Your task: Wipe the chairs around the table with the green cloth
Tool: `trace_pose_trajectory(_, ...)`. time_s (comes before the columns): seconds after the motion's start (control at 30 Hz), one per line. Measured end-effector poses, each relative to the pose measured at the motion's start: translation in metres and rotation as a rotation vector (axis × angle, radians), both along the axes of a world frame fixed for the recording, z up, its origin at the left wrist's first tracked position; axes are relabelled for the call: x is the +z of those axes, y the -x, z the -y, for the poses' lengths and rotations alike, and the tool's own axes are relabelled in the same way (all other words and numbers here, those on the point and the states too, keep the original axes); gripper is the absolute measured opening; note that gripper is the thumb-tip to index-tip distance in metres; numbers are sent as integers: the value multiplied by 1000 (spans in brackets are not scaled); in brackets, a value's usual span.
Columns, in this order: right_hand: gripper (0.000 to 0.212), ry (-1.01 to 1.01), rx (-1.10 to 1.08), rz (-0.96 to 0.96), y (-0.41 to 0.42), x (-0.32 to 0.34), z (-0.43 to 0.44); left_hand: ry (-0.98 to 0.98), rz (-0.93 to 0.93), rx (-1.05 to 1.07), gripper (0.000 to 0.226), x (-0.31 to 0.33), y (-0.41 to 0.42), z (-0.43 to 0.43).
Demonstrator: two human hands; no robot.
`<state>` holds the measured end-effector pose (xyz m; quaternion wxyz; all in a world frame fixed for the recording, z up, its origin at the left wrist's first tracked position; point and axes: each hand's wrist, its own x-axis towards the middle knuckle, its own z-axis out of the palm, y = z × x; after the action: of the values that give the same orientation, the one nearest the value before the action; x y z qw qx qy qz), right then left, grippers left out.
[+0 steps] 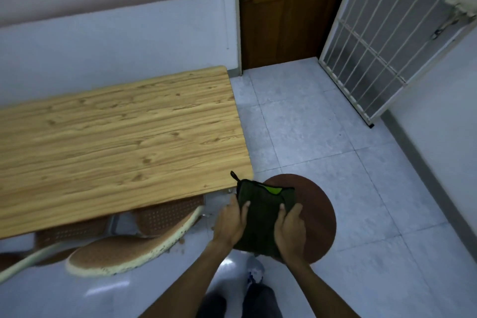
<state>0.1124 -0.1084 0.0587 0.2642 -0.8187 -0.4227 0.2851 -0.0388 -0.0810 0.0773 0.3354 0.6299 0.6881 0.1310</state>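
a folded green cloth (263, 210), dark on its outer face with a bright lime patch showing at the top fold, was held above a round brown stool (318, 212) just beside the corner of the wooden surface (116, 137). a small loop at the cloth's upper left corner overlapped the surface's edge in the view; whether it touched could not be told.

the cloth was grasped from both sides: the left hand (231, 219) was closed on its left edge, thumb laid over the top face, and the right hand (290, 224) was closed on its right edge in the same way. both forearms were extended forward and slightly inward from the bottom of the view, wrists nearly level, the cloth stretched flat between the two grips.

the stool seat was judged the likely first target. if the cloth were pressed down off-centre, the stool could be tipped or slid on the glossy tiled floor (322, 124). if the fold came undone, a loose corner could be dragged over the floor and dirt carried back to the seat. two perforated brown chairs (116, 255) with chipped pale rims were seen tucked partly under the surface; these could be missed, or knuckles knocked on the surface's underside when they were reached.
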Motion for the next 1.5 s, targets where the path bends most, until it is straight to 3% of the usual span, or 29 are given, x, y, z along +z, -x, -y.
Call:
trace_pose_trajectory(0.33, 14, -200, 351, 20, 141, 47, 39, -170, 42, 293, 30, 49, 167, 89)
trace_pose_trajectory(0.47, 19, -220, 424, 28, 214, 49, 51, -206, 2, 317, 43, 41, 243, 108)
trace_pose_trajectory(0.6, 41, -207, 397, 56, 285, 46, 69, -173, -13, 302, 29, 44, 309, 120)
trace_pose_trajectory(0.7, 26, -199, 399, 168, 328, 47, 85, -173, -55, 258, 30, 38, 350, 128)
trace_pose_trajectory(0.77, 28, -178, 407, 249, 350, 46, 92, -157, -60, 229, 31, 36, 375, 132)
trace_pose_trajectory(1.13, 28, -81, 519, 466, 387, 45, 114, -88, -108, 101, 31, 13, 440, 144)
trace_pose_trajectory(1.27, 38, -95, 541, 591, 384, 42, 116, -113, -109, 59, 27, 5, 447, 140)
trace_pose_trajectory(1.33, 43, -233, 713, 613, 388, 41, 121, -114, -113, 37, 25, 1, 450, 139)
trace_pose_trajectory(1.4, 52, -332, 1056, 607, 397, 33, 126, -109, -97, -2, 22, -3, 456, 136)
trace_pose_trajectory(1.5, 73, -191, 1365, 645, 413, 17, 122, -141, -121, -49, 23, -9, 466, 129)
